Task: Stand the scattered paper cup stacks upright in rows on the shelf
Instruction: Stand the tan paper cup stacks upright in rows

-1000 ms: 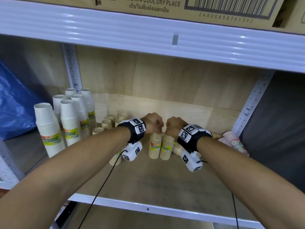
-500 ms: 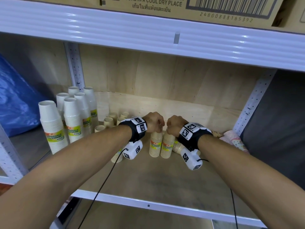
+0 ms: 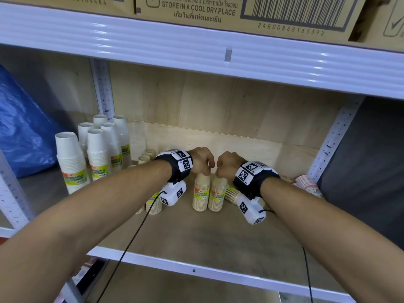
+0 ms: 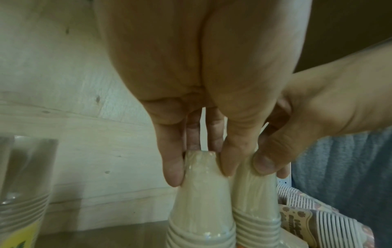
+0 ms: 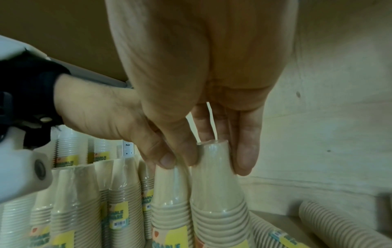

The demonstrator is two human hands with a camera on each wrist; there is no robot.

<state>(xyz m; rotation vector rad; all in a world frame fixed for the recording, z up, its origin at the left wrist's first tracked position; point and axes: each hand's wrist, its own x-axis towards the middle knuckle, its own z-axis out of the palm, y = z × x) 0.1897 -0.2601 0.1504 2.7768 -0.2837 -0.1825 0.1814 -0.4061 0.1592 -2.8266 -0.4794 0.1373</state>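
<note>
Two plastic-wrapped tan paper cup stacks stand side by side, rims down, mid-shelf. My left hand [image 3: 204,166] pinches the top of the left stack [image 3: 201,194] from above; in the left wrist view its fingertips [image 4: 172,172] curl round that stack's top cup [image 4: 201,193]. My right hand [image 3: 224,169] grips the top of the right stack [image 3: 217,193], and in the right wrist view its fingers [image 5: 246,154] wrap the top cup [image 5: 216,193]. The stacks touch each other. Both hands nearly meet.
Tall white cup stacks [image 3: 98,149] stand at the back left, and more tan stacks [image 3: 154,205] stand under my left wrist. A tan stack [image 3: 232,193] lies on its side behind my right wrist. Pink patterned cups [image 3: 306,184] lie at the far right. The shelf's white front rail [image 3: 196,270] runs below.
Both hands stay on the tops of the same two stacks. Hands and stacks have hardly shifted; only my head view has drifted a little.
</note>
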